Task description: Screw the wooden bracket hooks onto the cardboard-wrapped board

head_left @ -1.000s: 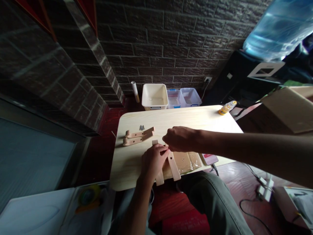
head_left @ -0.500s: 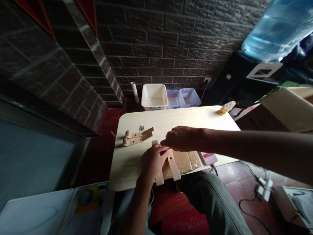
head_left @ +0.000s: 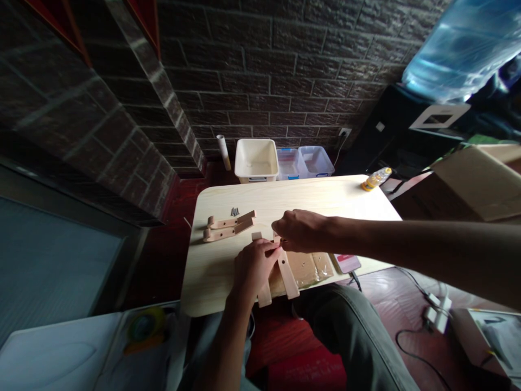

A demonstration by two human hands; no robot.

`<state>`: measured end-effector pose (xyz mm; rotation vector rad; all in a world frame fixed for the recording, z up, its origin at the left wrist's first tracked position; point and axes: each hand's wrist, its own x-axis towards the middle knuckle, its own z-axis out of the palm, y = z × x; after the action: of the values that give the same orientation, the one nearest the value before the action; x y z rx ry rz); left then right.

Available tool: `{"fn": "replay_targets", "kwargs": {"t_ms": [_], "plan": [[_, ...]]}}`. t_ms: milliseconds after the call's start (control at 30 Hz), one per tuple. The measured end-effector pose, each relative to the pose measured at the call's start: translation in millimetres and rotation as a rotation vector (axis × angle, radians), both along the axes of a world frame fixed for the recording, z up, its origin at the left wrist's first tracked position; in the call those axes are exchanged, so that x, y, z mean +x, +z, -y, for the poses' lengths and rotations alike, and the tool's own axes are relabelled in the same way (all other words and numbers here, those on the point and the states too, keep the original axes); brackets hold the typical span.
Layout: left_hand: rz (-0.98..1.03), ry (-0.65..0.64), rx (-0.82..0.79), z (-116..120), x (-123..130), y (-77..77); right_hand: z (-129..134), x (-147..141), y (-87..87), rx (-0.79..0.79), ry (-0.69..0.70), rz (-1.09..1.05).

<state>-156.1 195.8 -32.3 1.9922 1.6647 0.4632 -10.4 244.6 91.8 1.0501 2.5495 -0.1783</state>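
My left hand [head_left: 255, 264] lies across a pale wooden strip [head_left: 264, 295], its thumb and fingertips pinched together at the upper part of a second wooden strip [head_left: 288, 276] with a dark hole. Directly above those fingertips, my right hand [head_left: 300, 230] is closed in a fist; whatever it grips is hidden. Both strips lean over a brown cardboard piece [head_left: 303, 267] under clear film. Two bent wooden pieces, one nearer [head_left: 222, 234] and one farther [head_left: 223, 223], lie to the left, with several dark screws [head_left: 235, 212] just beyond them.
The light wooden table [head_left: 211, 277] carries a yellow-capped clear bottle [head_left: 376, 179] at its far right corner. A phone [head_left: 347, 263] with a cable sits at the right front. Beyond the far edge stand a cream bin [head_left: 256, 157] and two clear bins. My knees are below the table.
My right fist has turned a little at the wrist and shows more of the strip's top end. My left hand stays in nearly the same place.
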Motion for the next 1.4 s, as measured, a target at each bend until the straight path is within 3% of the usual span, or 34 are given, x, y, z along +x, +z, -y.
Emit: {"fn": "replay_targets", "kwargs": {"t_ms": [133,333,533,700,1033,1233,1400], "plan": [[0.012,0.003,-0.001,0,0,-1.2,-1,-1,4.3,-0.043,-0.041,-0.015],[0.024,0.029,0.024,1,0,-1.4,-5,2,15.5,-0.044,0.185,0.010],[0.007,0.010,0.008,1,0,-1.1,-9,9,-0.7,0.014,0.297,-0.035],[0.016,0.014,0.022,1,-1,-4.4,-12,10,-3.8,0.036,0.271,0.000],[-0.041,0.003,-0.024,0,-1,0.3,-7,-10,2.0,-0.032,0.044,0.024],[-0.046,0.025,0.006,1,-1,0.2,8,-13,10.9,0.041,0.163,-0.005],[-0.124,0.103,-0.062,0,1,1.0,12,-11,10.7,0.074,0.292,-0.012]]}}
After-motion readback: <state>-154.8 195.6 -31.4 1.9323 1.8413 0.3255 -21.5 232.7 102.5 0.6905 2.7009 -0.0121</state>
